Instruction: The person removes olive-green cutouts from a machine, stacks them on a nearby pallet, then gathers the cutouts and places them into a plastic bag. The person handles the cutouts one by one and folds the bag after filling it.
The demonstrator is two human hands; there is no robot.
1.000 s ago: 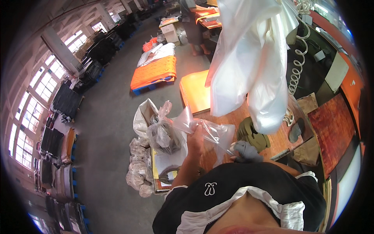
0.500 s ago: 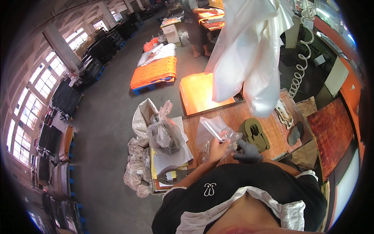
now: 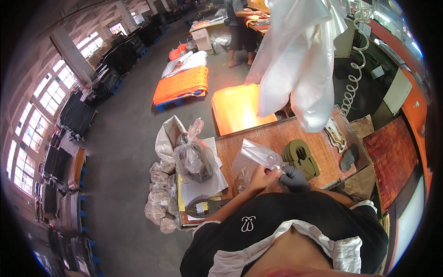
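A clear plastic bag hangs between my two hands, over the near side of the wooden table. My bare left hand is closed on the bag's gathered edge. In a dark grey glove, my right hand pinches the same bag just to the right. The two hands almost touch. A stack of olive-green cut pieces with openings in them lies right behind my gloved hand. Under the bag, on the table, a crumpled clear part shows beside my left wrist.
A tied plastic bag of dark pieces stands on papers at left; more filled bags sit beside the table. Large translucent sheeting hangs ahead. A shaped metal frame and a dark grey piece lie right. A person works beyond.
My hands have shifted slightly right and closer together, and the bag has swung with them. The far person has moved a little to the right.
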